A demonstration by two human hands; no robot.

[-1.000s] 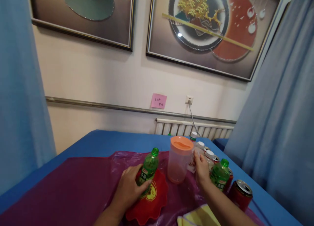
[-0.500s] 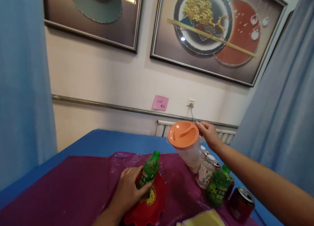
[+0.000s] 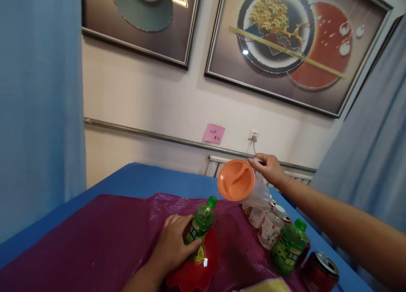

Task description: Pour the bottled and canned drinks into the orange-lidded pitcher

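Observation:
My left hand [image 3: 177, 243] is wrapped round a green plastic bottle [image 3: 203, 219] with an uncapped neck, standing tilted over a red scalloped plate [image 3: 211, 258]. My right hand [image 3: 268, 169] grips the handle side of a translucent pitcher [image 3: 258, 194]. Its orange lid [image 3: 236, 180] faces me, and the pitcher leans to the left, its rim above and to the right of the bottle's mouth. The handle itself is mostly hidden by my fingers. Whether liquid is coming out, I cannot tell.
To the right stand a clear labelled bottle [image 3: 272, 227], a second green bottle [image 3: 290, 247] and a dark red can [image 3: 320, 271]. A yellow cloth-like item [image 3: 268, 285] lies at the front. Purple plastic sheeting [image 3: 104, 237] covers part of the blue table [image 3: 152, 176].
The pitcher has tipped further to the left, turning its orange lid more toward me. My left hand still holds the green bottle over the plate. The whole view has shifted slightly.

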